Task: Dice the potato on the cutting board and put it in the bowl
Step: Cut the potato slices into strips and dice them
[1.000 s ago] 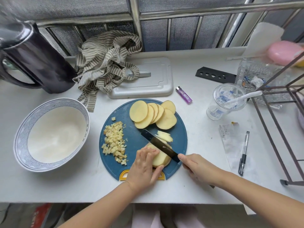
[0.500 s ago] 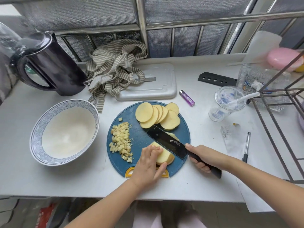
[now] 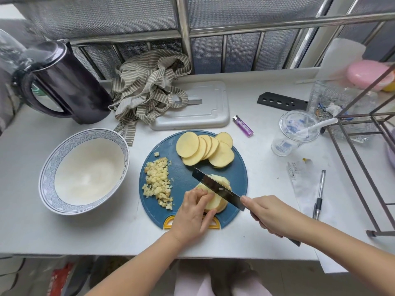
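Note:
A round blue cutting board [image 3: 186, 174] lies on the white counter. Fanned potato slices [image 3: 203, 149] sit at its far side and a heap of diced potato [image 3: 159, 182] on its left. My left hand [image 3: 192, 212] presses curled fingers onto a stack of potato slices [image 3: 215, 202] near the board's front. My right hand [image 3: 271, 214] grips the handle of a black knife [image 3: 215, 188], whose blade lies across that stack. An empty white bowl [image 3: 84, 169] with a blue patterned rim stands left of the board.
A black kettle [image 3: 64, 82] stands at the back left, a striped cloth [image 3: 147, 90] and a grey tray [image 3: 205, 112] behind the board. A purple lighter [image 3: 242, 126], plastic cup [image 3: 296, 133], pen [image 3: 319, 193] and metal rack [image 3: 361, 167] fill the right side.
The knife blade has tilted and come down onto the stack under my left hand. The view has shifted slightly right, with both hands staying at the board's front.

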